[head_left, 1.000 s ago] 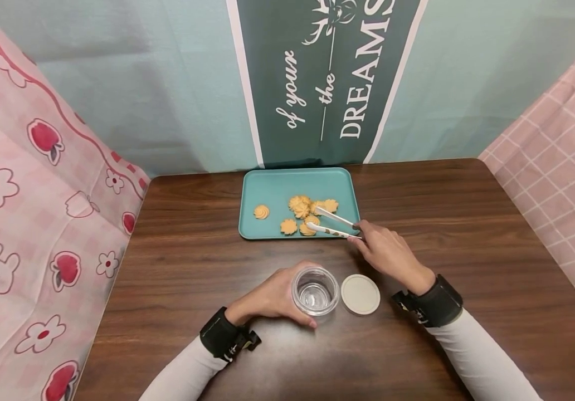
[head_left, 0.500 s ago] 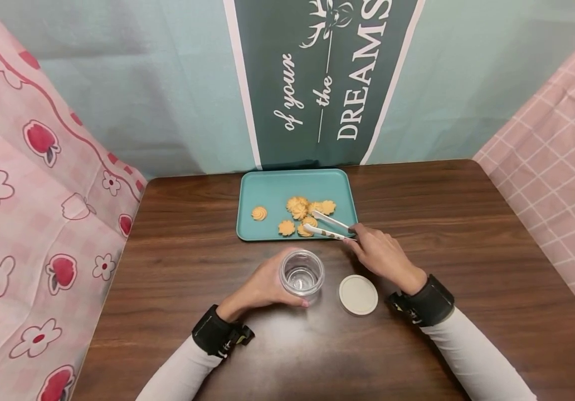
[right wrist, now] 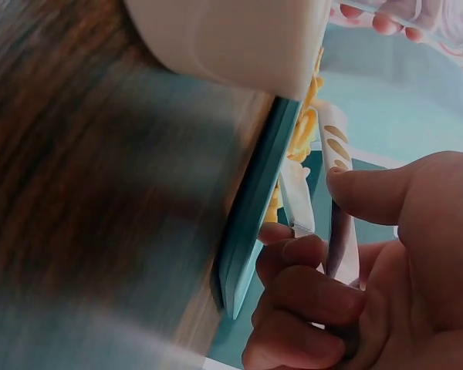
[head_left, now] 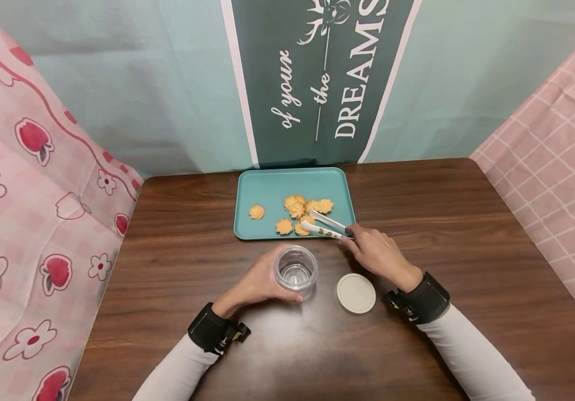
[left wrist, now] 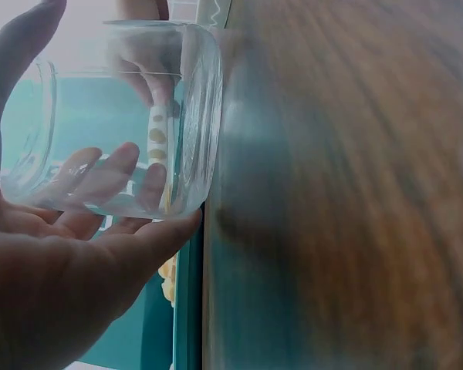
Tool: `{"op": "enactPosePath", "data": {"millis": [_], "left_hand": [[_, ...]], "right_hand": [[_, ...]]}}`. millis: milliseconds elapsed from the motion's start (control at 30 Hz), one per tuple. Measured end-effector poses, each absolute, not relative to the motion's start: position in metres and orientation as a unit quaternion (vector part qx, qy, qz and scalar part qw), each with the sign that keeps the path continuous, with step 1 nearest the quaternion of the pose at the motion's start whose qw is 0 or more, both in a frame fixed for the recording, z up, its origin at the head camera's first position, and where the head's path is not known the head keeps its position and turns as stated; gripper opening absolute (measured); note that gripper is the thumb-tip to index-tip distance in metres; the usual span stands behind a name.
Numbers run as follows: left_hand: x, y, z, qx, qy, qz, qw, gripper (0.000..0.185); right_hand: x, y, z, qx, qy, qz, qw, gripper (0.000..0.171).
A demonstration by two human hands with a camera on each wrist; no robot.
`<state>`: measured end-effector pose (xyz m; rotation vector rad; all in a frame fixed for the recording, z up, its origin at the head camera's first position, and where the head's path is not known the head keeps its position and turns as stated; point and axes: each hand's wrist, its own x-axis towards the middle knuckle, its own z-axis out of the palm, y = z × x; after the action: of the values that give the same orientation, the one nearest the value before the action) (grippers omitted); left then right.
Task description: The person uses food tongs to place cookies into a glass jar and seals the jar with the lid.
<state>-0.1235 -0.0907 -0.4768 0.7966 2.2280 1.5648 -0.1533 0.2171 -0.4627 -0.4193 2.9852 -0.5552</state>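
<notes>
— What is seen at the left?

— A clear glass jar is gripped by the left hand, fingers and thumb curled round its wall. It is held open-mouthed over the wooden table, just short of the near edge of the teal tray. A glass jar of this kind is judged rigid, smooth and somewhat slippery, and breakable if dropped, so a wrap round the side wall, as shown in the left wrist view, is judged the sound place to hold it.

— And in the middle?

— Several orange cookies are spread on the tray, one lying apart to the left. They are judged light, brittle and crumbly, so a gentle squeeze across the flat sides would be called for. A round white lid lies flat on the table, just right of the jar.

— At the right?

— White tongs with gold spots are pinched at their rear end by the right hand, thumb on one arm and curled fingers on the other. The tips are set about a cookie at the near edge of the heap; whether it is clamped yet cannot be told.
</notes>
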Motion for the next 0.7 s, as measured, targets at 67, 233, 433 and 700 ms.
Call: {"op": "enactPosePath", "data": {"millis": [67, 233, 433, 700], "left_hand": [[-0.1240, -0.0910, -0.4769, 0.279, 0.775, 0.547, 0.149, 0.097], [-0.1244, -0.0919, -0.4775, 0.273, 0.771, 0.557, 0.145, 0.096], [-0.1259, -0.0921, -0.4785, 0.269, 0.763, 0.568, 0.150, 0.094], [-0.1269, -0.0935, -0.4784, 0.263, 0.773, 0.556, 0.156, 0.096]], "right_hand": [[-0.1537, 0.2168, -0.4633, -0.137, 0.973, -0.180, 0.039, 0.037], [-0.1538, 0.2161, -0.4644, -0.143, 0.973, -0.179, 0.029, 0.033], [-0.1541, 0.2170, -0.4654, -0.153, 0.971, -0.183, 0.012, 0.032], [-0.1550, 0.2189, -0.4641, -0.172, 0.966, -0.193, -0.001, 0.031]]}}
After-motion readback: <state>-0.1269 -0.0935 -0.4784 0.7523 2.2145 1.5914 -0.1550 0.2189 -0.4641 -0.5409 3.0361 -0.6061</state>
